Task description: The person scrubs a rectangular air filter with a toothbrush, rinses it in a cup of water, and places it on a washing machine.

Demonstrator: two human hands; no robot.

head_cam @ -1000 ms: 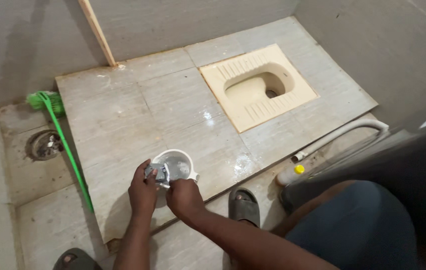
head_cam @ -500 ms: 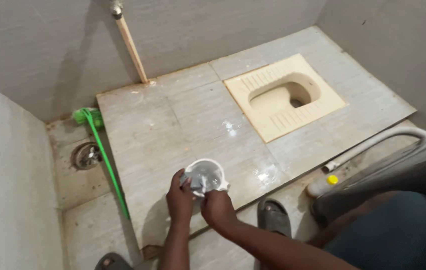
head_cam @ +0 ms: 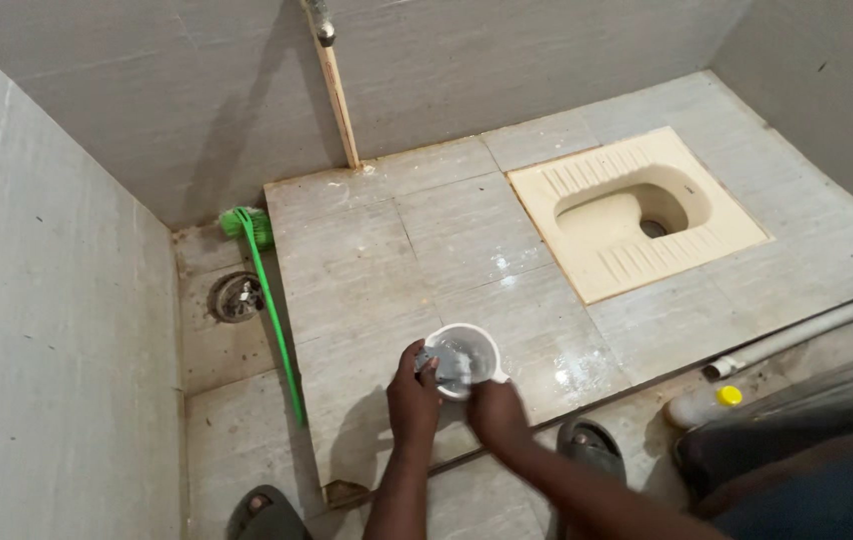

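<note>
White round cup (head_cam: pixel 474 352), water inside

A raised tiled floor (head_cam: pixel 377 260) is seen bearing a white cup (head_cam: pixel 467 358), with a green brush (head_cam: pixel 265 290) laid along its left edge.

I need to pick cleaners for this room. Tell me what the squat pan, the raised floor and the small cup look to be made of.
Squat pan: glazed ceramic by the look, cream, smooth with moulded ribbed footrests.
Raised floor: grey glazed tiles, with grout lines and wet glare.
Small cup: probably white plastic, thin-rimmed with a side handle; the left hand and right hand are at it.
</note>
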